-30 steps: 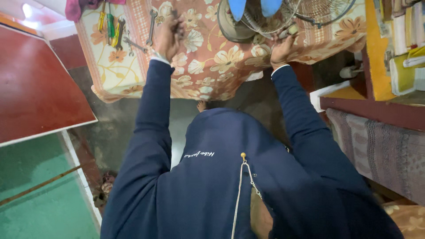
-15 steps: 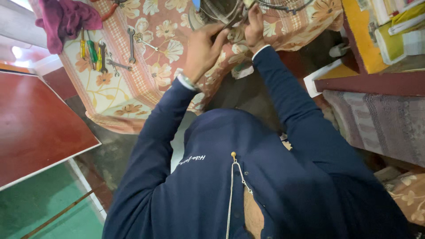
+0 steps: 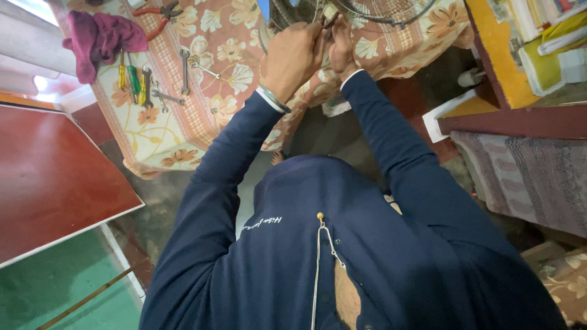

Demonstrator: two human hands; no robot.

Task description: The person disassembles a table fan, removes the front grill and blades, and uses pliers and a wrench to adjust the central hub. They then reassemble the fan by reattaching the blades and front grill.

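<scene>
At the far edge of the surface (image 3: 202,116), my left hand (image 3: 293,55) and right hand (image 3: 339,46) pinch a small fitting (image 3: 330,13) on the fan guard (image 3: 379,11), fingers closed. I judge the job midway: wrenches (image 3: 165,79) and screwdrivers (image 3: 127,76) lie unused.

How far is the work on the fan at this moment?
Done: tools lie ready, wrenches and screwdrivers on the flowered cloth. In hand: left hand and right hand meet at a small part by the fan's wire guard. Left: the fan is not visibly closed; how much remains is hidden.
</scene>
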